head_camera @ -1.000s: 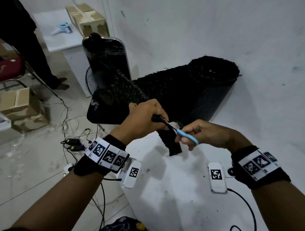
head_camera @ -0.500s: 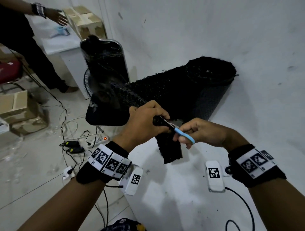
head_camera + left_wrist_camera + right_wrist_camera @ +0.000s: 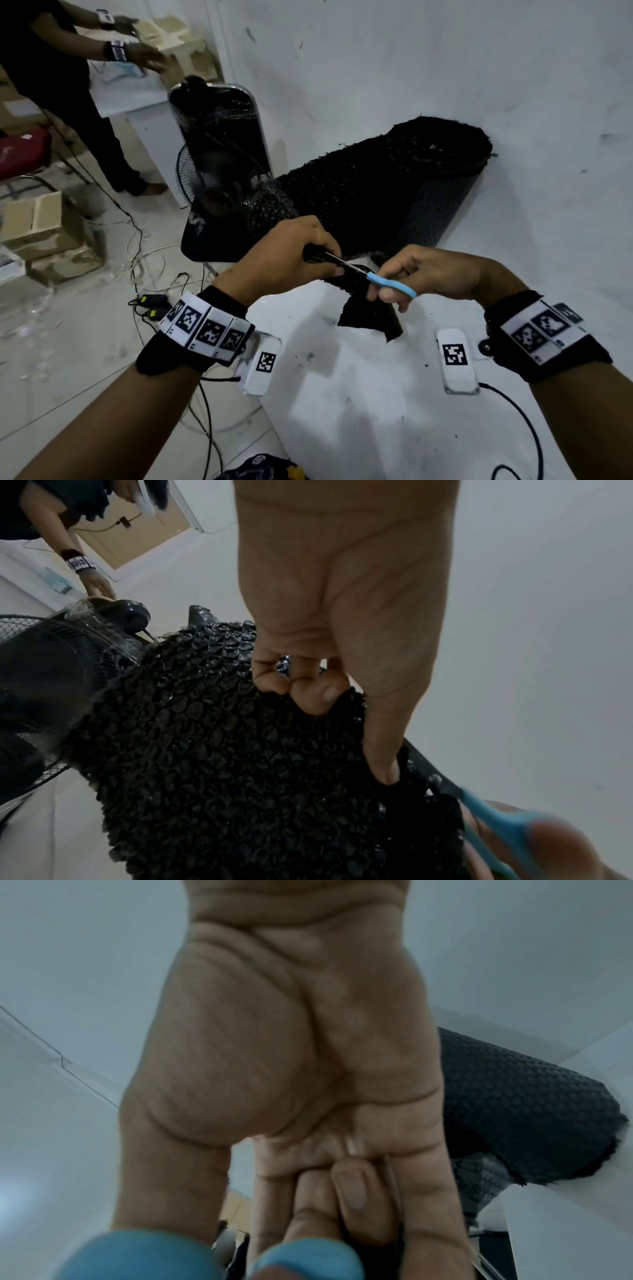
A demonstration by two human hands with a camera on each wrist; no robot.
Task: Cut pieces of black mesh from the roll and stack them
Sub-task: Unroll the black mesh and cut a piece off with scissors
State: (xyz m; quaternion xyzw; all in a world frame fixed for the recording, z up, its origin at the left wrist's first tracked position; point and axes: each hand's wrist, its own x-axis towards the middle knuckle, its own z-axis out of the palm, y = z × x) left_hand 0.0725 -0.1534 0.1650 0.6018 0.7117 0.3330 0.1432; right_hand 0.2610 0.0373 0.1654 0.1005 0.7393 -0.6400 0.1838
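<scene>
Since a second ago the scissors have bitten further into the mesh in front of the roll, the cut nearly through; left hand pinches mesh, right hand fingers curl through handles

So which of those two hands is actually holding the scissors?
The right hand grips the blue-handled scissors. The left hand only pinches the black mesh being cut.

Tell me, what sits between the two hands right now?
In the head view, the scissors bridge the gap: the right hand holds their blue handles, and the blades reach toward the left hand, cutting the black mesh it grips.
</scene>
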